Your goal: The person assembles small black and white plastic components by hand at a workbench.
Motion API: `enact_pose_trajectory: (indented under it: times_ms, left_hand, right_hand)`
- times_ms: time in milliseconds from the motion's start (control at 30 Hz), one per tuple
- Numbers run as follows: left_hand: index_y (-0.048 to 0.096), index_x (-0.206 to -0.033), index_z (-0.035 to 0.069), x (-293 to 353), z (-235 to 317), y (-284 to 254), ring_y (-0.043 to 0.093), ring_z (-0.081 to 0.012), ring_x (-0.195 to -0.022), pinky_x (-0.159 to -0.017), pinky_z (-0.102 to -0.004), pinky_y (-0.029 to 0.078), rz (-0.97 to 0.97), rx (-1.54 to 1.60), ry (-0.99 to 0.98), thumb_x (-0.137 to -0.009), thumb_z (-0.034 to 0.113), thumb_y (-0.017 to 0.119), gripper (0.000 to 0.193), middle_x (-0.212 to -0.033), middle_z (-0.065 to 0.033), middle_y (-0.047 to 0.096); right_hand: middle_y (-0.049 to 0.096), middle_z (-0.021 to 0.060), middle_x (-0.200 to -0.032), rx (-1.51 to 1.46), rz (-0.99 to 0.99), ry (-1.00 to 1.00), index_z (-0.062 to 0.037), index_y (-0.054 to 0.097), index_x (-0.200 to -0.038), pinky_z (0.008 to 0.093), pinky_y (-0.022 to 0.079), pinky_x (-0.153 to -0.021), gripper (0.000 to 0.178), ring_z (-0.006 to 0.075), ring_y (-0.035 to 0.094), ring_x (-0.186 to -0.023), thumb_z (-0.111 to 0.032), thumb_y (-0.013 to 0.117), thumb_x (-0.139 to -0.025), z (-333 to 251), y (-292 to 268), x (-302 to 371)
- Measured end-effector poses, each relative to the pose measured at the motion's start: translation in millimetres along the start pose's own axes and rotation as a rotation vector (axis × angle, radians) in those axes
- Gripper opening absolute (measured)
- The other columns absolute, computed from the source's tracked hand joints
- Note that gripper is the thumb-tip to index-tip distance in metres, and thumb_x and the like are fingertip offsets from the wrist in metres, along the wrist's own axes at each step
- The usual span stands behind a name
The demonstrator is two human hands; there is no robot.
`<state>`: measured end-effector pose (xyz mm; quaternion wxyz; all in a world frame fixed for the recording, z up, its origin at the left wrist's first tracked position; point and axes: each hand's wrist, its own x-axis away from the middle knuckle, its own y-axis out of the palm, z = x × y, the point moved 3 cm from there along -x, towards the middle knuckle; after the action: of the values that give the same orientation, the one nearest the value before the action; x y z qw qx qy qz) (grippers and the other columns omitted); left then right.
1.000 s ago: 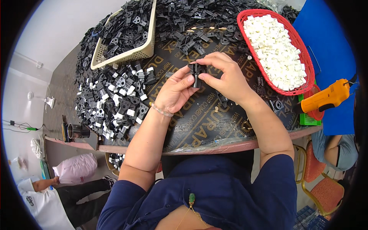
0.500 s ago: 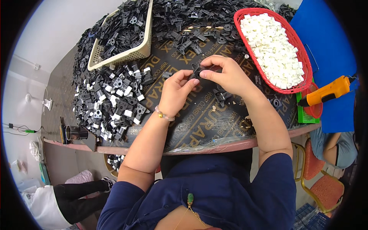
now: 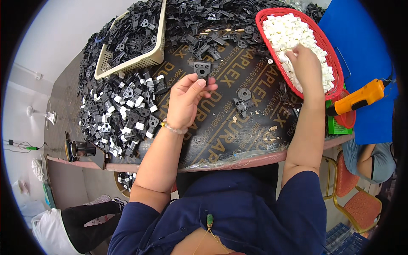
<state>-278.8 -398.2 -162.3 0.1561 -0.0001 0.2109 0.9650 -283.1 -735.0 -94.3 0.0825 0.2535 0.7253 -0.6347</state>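
My left hand (image 3: 187,95) pinches a black plastic bracket (image 3: 201,70) with round holes, held upright above the table between thumb and fingers. Over at the right, my right hand (image 3: 305,63) reaches into a red woven basket (image 3: 260,26) full of small white plastic pieces (image 3: 284,32). Its fingers are curled down among these pieces, and whatever they grip is hidden. Left of my left hand lies a heap of black brackets with white pieces fitted on them (image 3: 127,108).
A cream plastic basket (image 3: 140,61) of black parts stands at the far left, with more black parts (image 3: 199,17) piled behind. Loose black parts (image 3: 243,101) lie mid-table. An orange electric screwdriver (image 3: 359,97) and metal cup (image 3: 83,148) sit near the edges. Other people are nearby.
My right hand has left the black bracket and moved right into the red basket. My left hand keeps the bracket, now slightly further left and turned to show its holes.
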Motion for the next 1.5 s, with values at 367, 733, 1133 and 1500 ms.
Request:
enact_pose_trajectory:
  times_ms: [367, 733, 1133, 1500]
  left_hand:
    - [0.047, -0.126, 0.008, -5, -3, -5, 0.066, -0.0188, -0.091, -0.077, -0.0297, 0.051, 0.045, 0.308, -0.084, -0.09, -0.001, 0.067, 0.042, -0.103, -0.007, 0.067]
    - [0.038, -0.145, 0.011, -6, -3, -8, 0.062, -0.0118, -0.088, -0.075, -0.0262, 0.05, 0.107, 0.248, 0.048, -0.088, -0.003, 0.069, 0.067, -0.103, -0.0042, 0.065]
    - [0.048, -0.135, 0.009, 1, 1, 2, 0.063, -0.0103, -0.091, -0.07, -0.0255, 0.053, 0.129, 0.014, 0.186, -0.088, -0.002, 0.071, 0.054, -0.107, -0.0051, 0.065]
    - [0.029, -0.153, 0.015, -3, -6, -5, 0.063, -0.0231, -0.107, -0.09, -0.0387, 0.055, -0.231, 0.549, -0.177, -0.093, 0.017, 0.061, 0.067, -0.123, -0.0138, 0.06]
  right_hand:
    - [0.07, 0.0123, -0.091, -0.63, -0.042, -0.03, -0.0061, 0.069, -0.116, 0.0346, 0.054, -0.073, 0.032, 0.0216, 0.069, -0.08, -0.006, 0.063, -0.085, -41, 9, 8]
    - [0.069, 0.0107, -0.101, -1.76, -0.696, 0.214, 0.0025, 0.061, -0.114, 0.0285, 0.057, -0.077, 0.024, 0.0182, 0.069, -0.089, -0.002, 0.068, -0.091, -153, 61, 70]
    - [0.07, 0.011, -0.094, -1.737, -0.709, 0.197, 0.0035, 0.066, -0.105, 0.0254, 0.056, -0.074, 0.017, 0.0154, 0.069, -0.08, 0.002, 0.071, -0.088, -157, 67, 76]
    - [0.057, 0.0142, -0.135, -1.583, -0.799, -0.281, -0.0003, 0.05, -0.134, 0.0352, 0.046, -0.105, 0.077, 0.0196, 0.052, -0.128, -0.008, 0.087, -0.067, -182, 43, 54]
